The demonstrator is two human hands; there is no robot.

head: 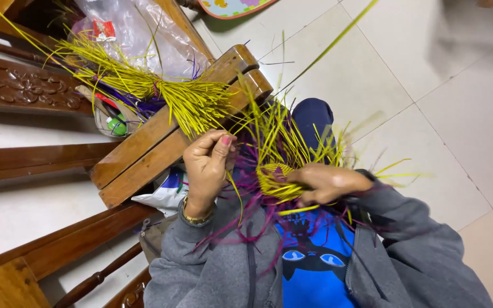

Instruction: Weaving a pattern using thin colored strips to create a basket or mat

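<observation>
A pale tiled floor (429, 102) fills the right side of the view, and dark wooden furniture (24, 85) crowds the left. A wooden chair arm (166, 137) runs slantwise through the middle and serves as a rest: a bundle of yellow strips (144, 85), with some purple ones among them, lies across it, apparently so the loose stock sits within reach of the hands. Behind the bundle is a clear plastic bag (138, 34).

The person wears a grey zip jacket (218, 274) over a blue shirt (315, 256). Over the lap sits the woven piece (275, 179), a small yellow mat of crossed strips with long yellow and purple ends fanning out on all sides.

The right hand (329, 182) lies partly blurred on the woven piece, fingers curled around its edge, seemingly to hold it steady. The left hand (206, 165), a gold bracelet (198, 218) at its wrist, is raised beside the weave with fingers bent and thumb pressed to them, pinching what looks like a thin strip pulled up and away from the work.
</observation>
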